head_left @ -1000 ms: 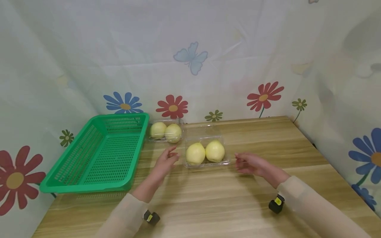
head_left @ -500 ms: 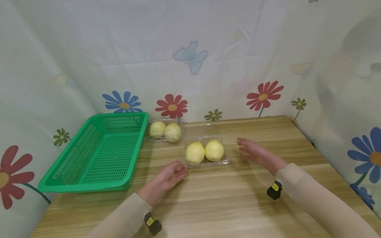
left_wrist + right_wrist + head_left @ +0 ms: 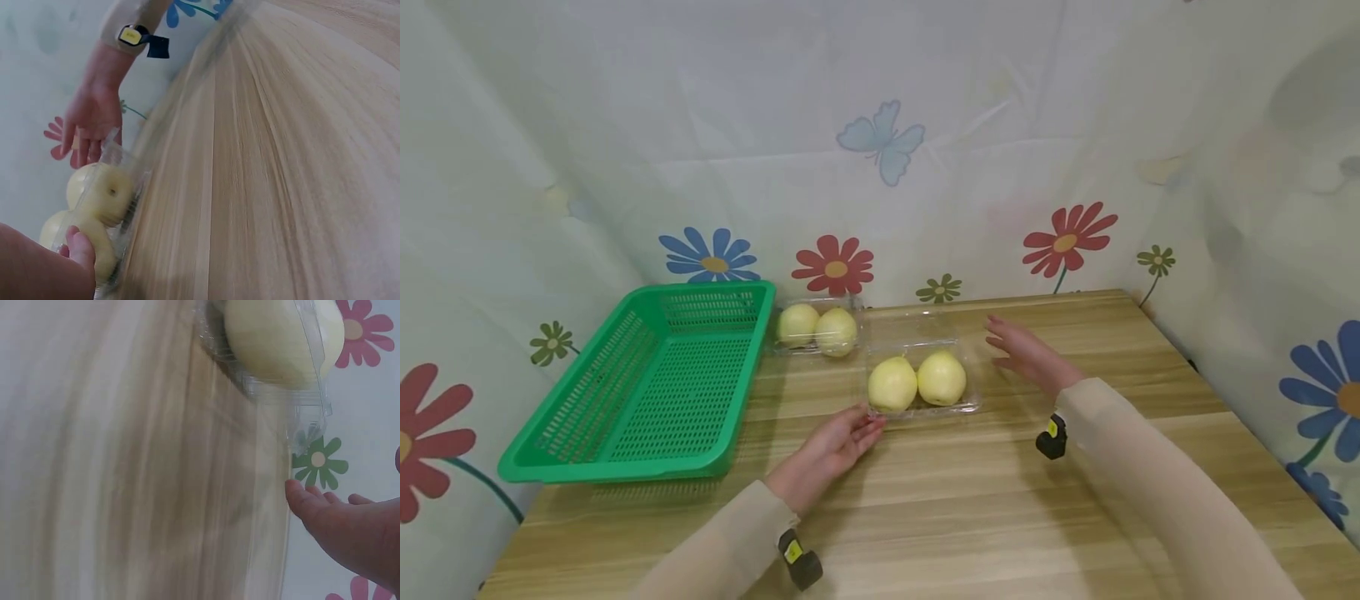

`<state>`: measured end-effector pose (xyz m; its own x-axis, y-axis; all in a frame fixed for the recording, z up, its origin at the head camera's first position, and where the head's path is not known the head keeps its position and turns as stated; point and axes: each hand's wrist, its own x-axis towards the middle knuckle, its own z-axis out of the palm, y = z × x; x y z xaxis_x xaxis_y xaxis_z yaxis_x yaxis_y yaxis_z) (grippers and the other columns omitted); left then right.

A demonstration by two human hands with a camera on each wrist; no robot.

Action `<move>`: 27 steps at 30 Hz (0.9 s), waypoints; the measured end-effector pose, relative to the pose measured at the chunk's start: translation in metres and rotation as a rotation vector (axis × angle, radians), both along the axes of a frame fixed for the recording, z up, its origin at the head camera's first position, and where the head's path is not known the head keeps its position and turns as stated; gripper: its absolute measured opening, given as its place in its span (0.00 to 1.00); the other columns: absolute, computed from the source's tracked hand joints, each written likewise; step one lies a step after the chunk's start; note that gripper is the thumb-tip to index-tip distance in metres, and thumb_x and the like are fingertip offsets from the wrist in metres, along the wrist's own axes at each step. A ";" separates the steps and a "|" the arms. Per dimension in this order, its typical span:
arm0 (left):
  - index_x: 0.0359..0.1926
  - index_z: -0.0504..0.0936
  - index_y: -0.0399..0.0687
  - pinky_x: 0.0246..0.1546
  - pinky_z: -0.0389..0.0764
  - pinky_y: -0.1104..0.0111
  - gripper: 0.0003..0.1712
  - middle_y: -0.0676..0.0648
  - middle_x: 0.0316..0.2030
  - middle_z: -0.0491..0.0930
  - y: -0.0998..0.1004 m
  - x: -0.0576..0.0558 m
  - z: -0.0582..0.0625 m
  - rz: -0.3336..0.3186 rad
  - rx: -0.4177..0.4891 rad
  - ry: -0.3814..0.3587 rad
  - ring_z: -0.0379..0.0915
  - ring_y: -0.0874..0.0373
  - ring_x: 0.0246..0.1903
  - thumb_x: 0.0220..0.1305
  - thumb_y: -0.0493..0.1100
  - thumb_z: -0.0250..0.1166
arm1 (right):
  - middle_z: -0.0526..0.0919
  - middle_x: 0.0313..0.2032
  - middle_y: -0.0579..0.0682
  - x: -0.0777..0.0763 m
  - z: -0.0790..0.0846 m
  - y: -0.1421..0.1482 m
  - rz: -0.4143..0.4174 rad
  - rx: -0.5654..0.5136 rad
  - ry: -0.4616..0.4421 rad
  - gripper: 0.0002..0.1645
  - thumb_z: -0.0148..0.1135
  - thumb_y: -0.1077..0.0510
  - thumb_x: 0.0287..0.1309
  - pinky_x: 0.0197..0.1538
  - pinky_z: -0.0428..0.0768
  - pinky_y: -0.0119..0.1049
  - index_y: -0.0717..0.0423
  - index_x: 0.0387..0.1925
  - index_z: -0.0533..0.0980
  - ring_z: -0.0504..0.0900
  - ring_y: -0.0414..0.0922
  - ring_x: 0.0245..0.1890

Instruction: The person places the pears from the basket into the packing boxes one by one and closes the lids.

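In the head view, an open clear plastic clamshell box (image 3: 968, 398) lies on the table with its lid (image 3: 917, 327) laid back toward the wall. Two pale yellow pears (image 3: 942, 379) sit side by side in its base. My left hand (image 3: 827, 454) is at the front left corner, its fingertips touching the box edge; the left wrist view shows its thumb (image 3: 80, 247) in front of the nearer pear (image 3: 103, 194). To the right of the lid, my right hand (image 3: 1026, 354) hovers with fingers extended, apart from the box. The right wrist view shows it (image 3: 344, 528) holding nothing.
A second clear box (image 3: 782, 350) with two pears (image 3: 837, 332) stands behind, near the wall. On the left is a green perforated plastic basket (image 3: 737, 400). A flower-printed sheet (image 3: 970, 208) hangs behind the wooden table (image 3: 940, 517).
My left hand has moved forward and right to the front left corner of the open box. My right hand has moved away from me, from beside the base to beside the lid. The boxes stay put.
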<state>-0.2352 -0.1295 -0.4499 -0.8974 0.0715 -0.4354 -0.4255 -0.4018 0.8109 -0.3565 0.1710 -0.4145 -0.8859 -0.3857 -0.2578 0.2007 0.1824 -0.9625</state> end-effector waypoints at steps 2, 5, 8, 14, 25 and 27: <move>0.58 0.71 0.29 0.64 0.80 0.66 0.14 0.46 0.36 0.81 -0.001 0.000 -0.001 -0.010 -0.003 0.008 0.81 0.61 0.38 0.80 0.35 0.48 | 0.27 0.82 0.59 -0.006 -0.002 -0.004 0.002 -0.017 0.000 0.40 0.31 0.49 0.83 0.83 0.46 0.59 0.59 0.81 0.28 0.34 0.60 0.83; 0.61 0.69 0.26 0.48 0.85 0.74 0.17 0.48 0.33 0.83 -0.003 0.000 -0.002 -0.015 -0.006 0.018 0.82 0.63 0.35 0.79 0.34 0.49 | 0.31 0.82 0.64 -0.013 -0.001 -0.015 0.003 -0.052 -0.030 0.38 0.29 0.53 0.83 0.83 0.47 0.56 0.65 0.80 0.30 0.37 0.61 0.83; 0.60 0.70 0.26 0.43 0.85 0.77 0.16 0.49 0.30 0.83 -0.005 0.000 -0.003 -0.026 -0.013 0.027 0.83 0.64 0.33 0.79 0.33 0.47 | 0.36 0.81 0.68 -0.038 -0.027 -0.019 0.012 -0.099 -0.054 0.39 0.34 0.53 0.82 0.84 0.50 0.53 0.68 0.80 0.35 0.42 0.61 0.83; 0.52 0.73 0.28 0.40 0.87 0.75 0.11 0.48 0.27 0.83 -0.008 -0.004 -0.004 -0.025 -0.032 0.036 0.83 0.63 0.31 0.77 0.29 0.46 | 0.78 0.63 0.53 -0.127 -0.127 0.003 0.072 -0.205 -0.038 0.26 0.55 0.45 0.76 0.61 0.81 0.34 0.57 0.65 0.71 0.80 0.41 0.57; 0.52 0.73 0.30 0.40 0.87 0.75 0.10 0.50 0.26 0.83 -0.008 -0.007 -0.003 -0.034 -0.054 0.030 0.82 0.65 0.30 0.78 0.30 0.48 | 0.84 0.55 0.56 -0.204 -0.198 0.008 -0.095 -0.201 -0.210 0.48 0.62 0.65 0.66 0.40 0.85 0.29 0.59 0.81 0.50 0.85 0.41 0.39; 0.52 0.73 0.29 0.40 0.87 0.76 0.10 0.50 0.26 0.83 -0.008 -0.008 -0.002 -0.031 -0.055 0.030 0.82 0.64 0.30 0.78 0.29 0.47 | 0.76 0.67 0.60 -0.209 -0.200 0.007 -0.099 -0.207 -0.202 0.52 0.58 0.70 0.65 0.45 0.87 0.31 0.59 0.82 0.42 0.86 0.43 0.46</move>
<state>-0.2432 -0.1372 -0.4517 -0.9078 0.0762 -0.4124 -0.4122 -0.3432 0.8440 -0.5659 0.1780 -0.6144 -0.8605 -0.3631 -0.3575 0.3990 -0.0436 -0.9159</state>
